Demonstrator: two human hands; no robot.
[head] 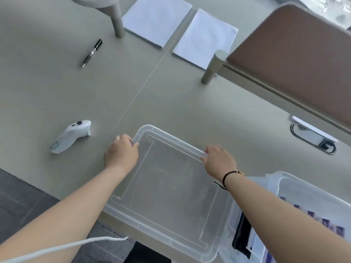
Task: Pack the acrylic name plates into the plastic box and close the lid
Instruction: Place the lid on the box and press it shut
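Observation:
A clear plastic lid (167, 188) lies flat on the grey table in front of me. My left hand (121, 152) grips its far left corner. My right hand (218, 160) grips its far edge toward the right. At the lower right stands the clear plastic box (307, 185), open, partly under the lid's right end. Inside the box I see name plates (322, 224) with dark purple print, partly hidden by my right forearm. A black latch (241, 236) shows on the box's near wall.
A white hand controller (70, 136) lies left of the lid and a black pen (93, 52) farther back. Two white paper stacks (157, 19) (205, 38) lie at the back. A brown-topped raised shelf (296, 59) stands at right, near a cable port (313, 137). A white cable (62, 249) crosses the bottom left.

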